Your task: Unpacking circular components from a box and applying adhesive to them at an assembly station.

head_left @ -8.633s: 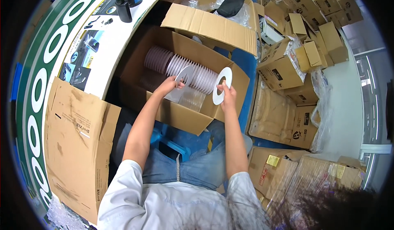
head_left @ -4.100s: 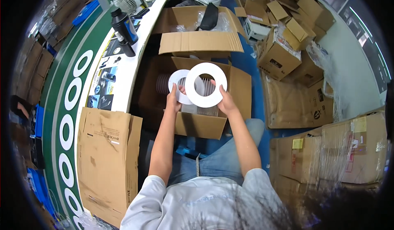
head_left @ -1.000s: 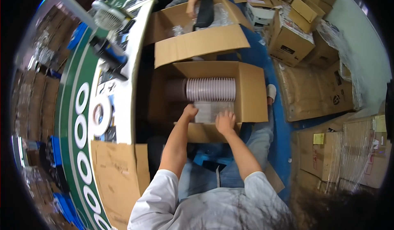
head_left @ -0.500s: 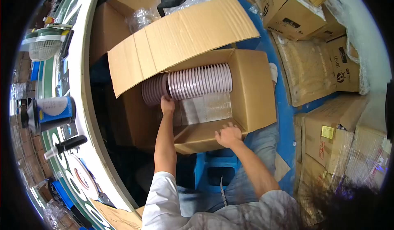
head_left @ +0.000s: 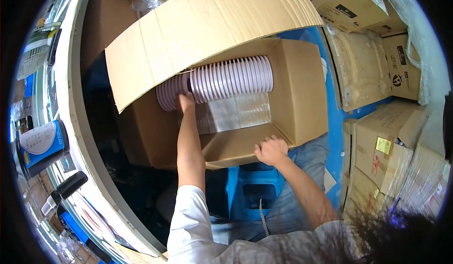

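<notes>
Head view: reaching with the left hand (head_left: pixel 187 103) into the box (head_left: pixel 304 94), at the gap between the short left row of rings (head_left: pixel 165 94) and the longer right row (head_left: pixel 231 78) by the far edge; cannot tell whether gripping, with fingertips hidden. Resting the right hand (head_left: pixel 273 151) loosely on the near edge, beside the right corner, well apart from the left.

The left hand (head_left: pixel 187 102) meets the shorter ring-disc stack (head_left: pixel 166 94) at the cardboard box's (head_left: pixel 309 96) nine o'clock; the right hand (head_left: pixel 273 150) rests on its rim toward five.
</notes>
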`<action>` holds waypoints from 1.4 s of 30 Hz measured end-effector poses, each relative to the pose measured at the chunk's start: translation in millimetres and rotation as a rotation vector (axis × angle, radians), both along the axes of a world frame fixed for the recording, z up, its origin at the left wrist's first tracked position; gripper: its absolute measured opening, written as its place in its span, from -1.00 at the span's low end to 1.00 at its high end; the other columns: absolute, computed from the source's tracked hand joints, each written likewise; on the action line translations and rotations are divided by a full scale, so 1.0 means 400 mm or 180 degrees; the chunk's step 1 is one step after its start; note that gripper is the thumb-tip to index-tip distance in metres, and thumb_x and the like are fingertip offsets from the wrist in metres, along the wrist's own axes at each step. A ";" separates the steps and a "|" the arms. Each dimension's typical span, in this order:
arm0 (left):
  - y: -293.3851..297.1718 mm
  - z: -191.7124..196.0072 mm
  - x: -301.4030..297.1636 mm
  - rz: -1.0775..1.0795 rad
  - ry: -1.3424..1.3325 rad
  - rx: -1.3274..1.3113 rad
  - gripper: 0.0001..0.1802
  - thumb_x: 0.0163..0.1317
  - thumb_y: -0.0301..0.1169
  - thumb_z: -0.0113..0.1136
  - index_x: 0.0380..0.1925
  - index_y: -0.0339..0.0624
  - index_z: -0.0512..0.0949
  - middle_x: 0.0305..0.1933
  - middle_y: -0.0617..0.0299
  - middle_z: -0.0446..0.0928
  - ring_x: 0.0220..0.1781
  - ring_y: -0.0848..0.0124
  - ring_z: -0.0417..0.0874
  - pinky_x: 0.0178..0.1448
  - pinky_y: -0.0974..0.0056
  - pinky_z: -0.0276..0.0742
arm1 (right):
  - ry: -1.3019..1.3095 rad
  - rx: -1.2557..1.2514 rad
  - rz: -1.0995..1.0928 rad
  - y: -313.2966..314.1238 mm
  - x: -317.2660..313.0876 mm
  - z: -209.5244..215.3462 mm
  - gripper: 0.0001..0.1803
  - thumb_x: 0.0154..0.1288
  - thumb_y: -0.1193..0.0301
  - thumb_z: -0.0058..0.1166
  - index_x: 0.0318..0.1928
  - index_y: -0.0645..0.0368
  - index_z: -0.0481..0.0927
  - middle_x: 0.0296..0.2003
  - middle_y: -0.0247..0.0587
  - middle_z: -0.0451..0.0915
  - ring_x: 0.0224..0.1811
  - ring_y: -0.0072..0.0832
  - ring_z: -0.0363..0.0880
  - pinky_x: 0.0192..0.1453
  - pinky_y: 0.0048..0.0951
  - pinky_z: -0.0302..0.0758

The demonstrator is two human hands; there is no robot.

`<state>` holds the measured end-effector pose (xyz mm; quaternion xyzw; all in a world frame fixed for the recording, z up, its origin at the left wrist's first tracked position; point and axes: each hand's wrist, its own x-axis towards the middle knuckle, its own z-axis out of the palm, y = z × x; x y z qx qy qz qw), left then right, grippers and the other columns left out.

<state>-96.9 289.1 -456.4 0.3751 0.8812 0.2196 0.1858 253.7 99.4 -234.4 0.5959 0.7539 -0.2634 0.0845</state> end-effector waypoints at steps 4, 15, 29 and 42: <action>0.020 0.049 0.136 -0.0088 0.0578 -0.0466 -0.69 -0.07 -0.29 0.19 -0.45 -0.34 0.66 -0.37 -0.21 0.61 -0.25 -0.05 0.66 -0.11 0.02 0.56 | -0.0180 -0.0232 -0.0055 -0.005 0.042 -0.015 -0.52 0.20 0.06 -0.15 -0.48 0.16 0.68 -0.39 -0.10 0.64 -0.26 -0.20 0.59 -0.20 -0.20 0.54; -0.018 0.128 0.070 -0.0840 0.0328 -0.0311 -0.80 -0.01 -0.41 0.23 -0.50 -0.37 0.54 -0.46 -0.16 0.58 -0.36 0.00 0.65 -0.28 0.02 0.50 | -0.0118 -0.0514 -0.0050 0.013 0.022 0.009 -0.49 0.22 0.04 -0.17 -0.50 0.16 0.69 -0.39 -0.05 0.66 -0.26 -0.17 0.63 -0.24 -0.16 0.56; -0.262 0.434 0.214 0.0120 -0.0446 0.1572 -0.65 0.21 -0.24 0.24 -0.46 -0.27 0.34 -0.48 0.13 0.44 -0.44 0.34 0.47 -0.25 0.24 0.44 | 0.0047 -0.0974 -0.0181 0.049 -0.030 -0.009 -0.44 0.24 -0.02 -0.20 -0.29 0.21 0.69 -0.24 0.14 0.63 -0.11 -0.11 0.62 -0.06 -0.17 0.55; -0.405 0.553 0.512 -0.1293 -0.2841 0.0395 -0.88 0.19 -0.47 0.25 -0.37 -0.22 0.48 -0.43 0.32 0.53 -0.45 0.65 0.45 -0.39 0.49 0.35 | 0.4090 -0.1701 -0.2686 0.149 -0.024 -0.110 -0.47 0.23 -0.07 0.10 -0.21 0.21 0.64 -0.27 -0.33 0.58 -0.16 -0.59 0.45 0.02 -0.46 0.33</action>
